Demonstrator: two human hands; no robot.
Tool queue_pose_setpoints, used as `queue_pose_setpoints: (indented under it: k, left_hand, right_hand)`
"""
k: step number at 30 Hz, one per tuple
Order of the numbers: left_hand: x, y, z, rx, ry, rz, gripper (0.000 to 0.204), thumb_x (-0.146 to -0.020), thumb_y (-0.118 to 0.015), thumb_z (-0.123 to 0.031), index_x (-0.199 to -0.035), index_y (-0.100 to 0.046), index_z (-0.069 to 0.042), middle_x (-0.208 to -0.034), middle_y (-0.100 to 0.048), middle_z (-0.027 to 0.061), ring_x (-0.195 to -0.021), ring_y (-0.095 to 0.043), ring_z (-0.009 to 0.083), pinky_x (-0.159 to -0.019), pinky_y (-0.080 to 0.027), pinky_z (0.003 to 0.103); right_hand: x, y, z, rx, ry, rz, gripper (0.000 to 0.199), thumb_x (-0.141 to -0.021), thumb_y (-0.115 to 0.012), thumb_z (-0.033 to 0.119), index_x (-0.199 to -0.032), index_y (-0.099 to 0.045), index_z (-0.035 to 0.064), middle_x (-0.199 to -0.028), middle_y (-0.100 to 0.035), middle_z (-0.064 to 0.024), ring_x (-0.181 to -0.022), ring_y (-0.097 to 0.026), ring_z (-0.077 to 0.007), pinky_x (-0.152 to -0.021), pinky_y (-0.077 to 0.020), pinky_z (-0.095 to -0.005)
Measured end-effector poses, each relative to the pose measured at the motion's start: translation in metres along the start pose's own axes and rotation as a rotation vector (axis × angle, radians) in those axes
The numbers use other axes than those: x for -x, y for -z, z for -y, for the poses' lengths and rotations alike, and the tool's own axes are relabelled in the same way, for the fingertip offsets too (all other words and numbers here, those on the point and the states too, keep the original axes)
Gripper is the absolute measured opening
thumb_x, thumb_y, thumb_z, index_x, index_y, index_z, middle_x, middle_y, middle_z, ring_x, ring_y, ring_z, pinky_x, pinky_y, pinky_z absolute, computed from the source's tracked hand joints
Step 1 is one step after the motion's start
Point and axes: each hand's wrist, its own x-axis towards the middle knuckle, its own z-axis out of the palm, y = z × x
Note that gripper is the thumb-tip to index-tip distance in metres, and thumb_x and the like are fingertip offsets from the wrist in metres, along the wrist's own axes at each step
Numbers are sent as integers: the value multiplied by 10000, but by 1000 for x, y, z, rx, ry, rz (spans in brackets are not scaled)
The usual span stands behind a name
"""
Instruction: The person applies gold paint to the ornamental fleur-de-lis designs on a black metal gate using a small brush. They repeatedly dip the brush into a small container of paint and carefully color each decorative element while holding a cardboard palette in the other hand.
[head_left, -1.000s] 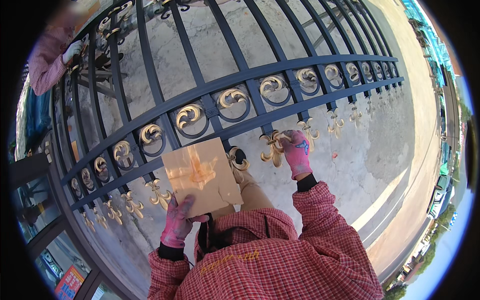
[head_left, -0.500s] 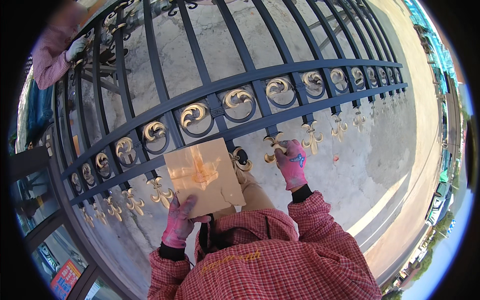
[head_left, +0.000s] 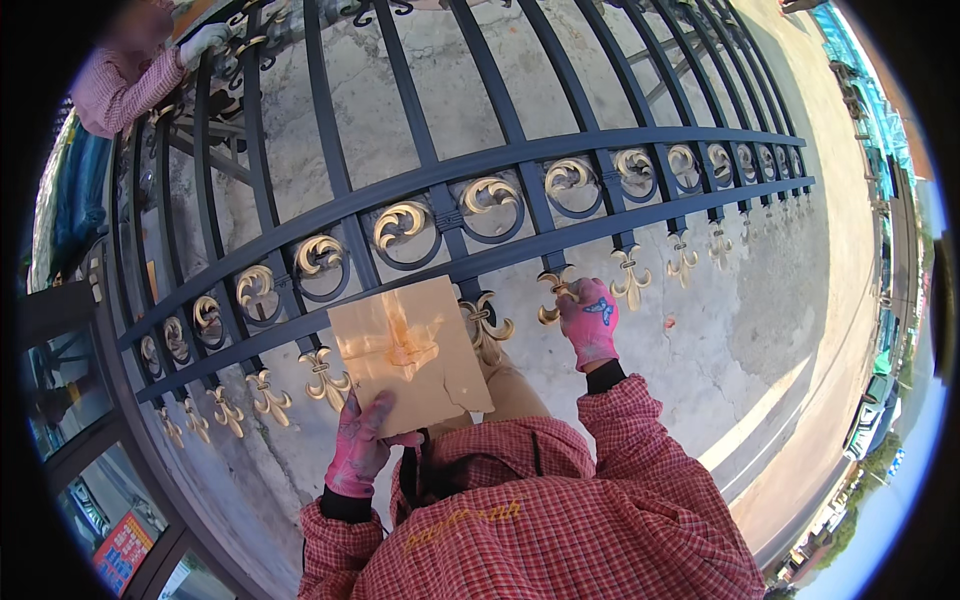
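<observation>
Fence (head_left: 500,157): scrolls (head_left: 403,212) look gold; what's left, unclear. By its lower edge, our L hand (head_left: 358,448) grips cardbd (head_left: 415,345), R hand (head_left: 591,326) touches finial (head_left: 555,290); can't tell if it's holding anything.

The right hand (head_left: 588,322) covers one side of a gold finial (head_left: 553,290); whether its curled fingers also hold something cannot be told. The underside of the cardboard (head_left: 405,345), with any fingers of the left hand (head_left: 358,450) beneath it, is out of sight. The upper edge cuts off the railing (head_left: 470,168), the lower edge the checked jacket (head_left: 560,530). The co-worker's (head_left: 125,95) head is blurred.
</observation>
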Motion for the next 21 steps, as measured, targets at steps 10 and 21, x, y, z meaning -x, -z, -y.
queue_pose_setpoints:
  k: [10, 21]
  left_hand:
    - [-2, 3, -2, -3, 22, 92, 481, -852, -600, -279, -1254, -417, -88, -1075, -568, 64, -899, -625, 195, -548, -577, 313]
    - [-4, -53, 6, -18, -19, 223, 464, -869, -594, -268, -1263, -423, -95, -1125, -558, 65, -935, -623, 197, -565, -580, 319]
  right_hand:
    - [31, 24, -15, -74, -47, 175, 208, -724, -663, 129, -907, -638, 34, -830, -589, -127, -662, -606, -249, -610, -482, -335]
    - [40, 117, -34, -1648, -202, 421, 332, -842, -600, 50, -1169, -541, 48, -1051, -622, -103, -940, -628, -203, -818, -533, -326]
